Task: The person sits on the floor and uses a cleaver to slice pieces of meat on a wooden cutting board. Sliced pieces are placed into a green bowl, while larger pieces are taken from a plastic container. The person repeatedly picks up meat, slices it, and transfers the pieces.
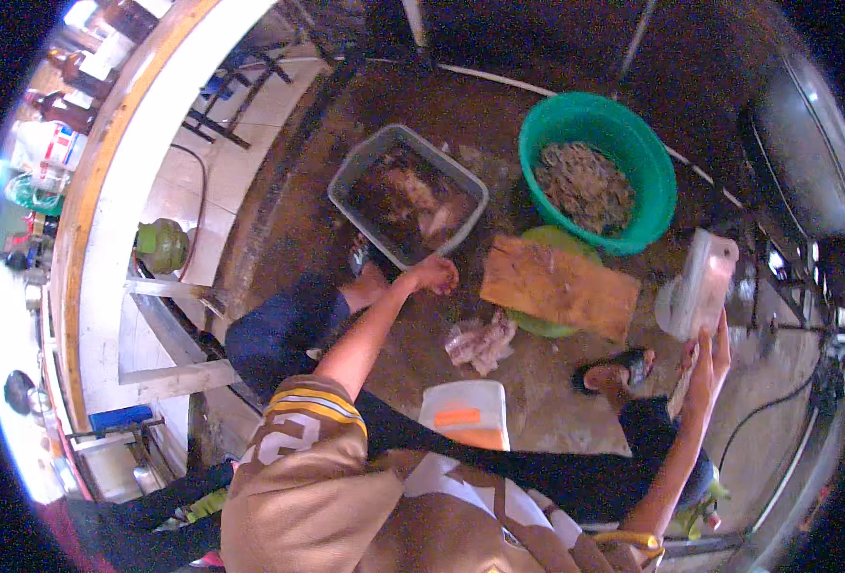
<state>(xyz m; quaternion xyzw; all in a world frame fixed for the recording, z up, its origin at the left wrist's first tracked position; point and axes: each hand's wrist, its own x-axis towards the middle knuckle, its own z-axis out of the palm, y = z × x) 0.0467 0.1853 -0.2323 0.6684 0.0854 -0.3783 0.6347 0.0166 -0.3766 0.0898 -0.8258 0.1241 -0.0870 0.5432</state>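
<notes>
My left hand (434,276), its fingers curled with nothing visible in them, is beside the near corner of a grey plastic tub (479,208) that contains dark liquid and pale pieces, perhaps meat or fish. My right hand (709,358) touches the lower end of a tilted translucent plastic container (702,286); whether it grips it is unclear. Between the hands, a wooden board (562,283) lies across a green round object (544,326). A crumpled plastic bag (481,344) lies nearer me. A green basin (648,172) beyond the board holds a greyish-brown heap (583,186).
A white container with orange contents (465,412) stands close before me. My sandalled foot (612,376) is right of it. At left are a green gas cylinder (163,246) and a white counter with a wooden edge (78,258), bearing bottles. A hose (759,408) runs at right.
</notes>
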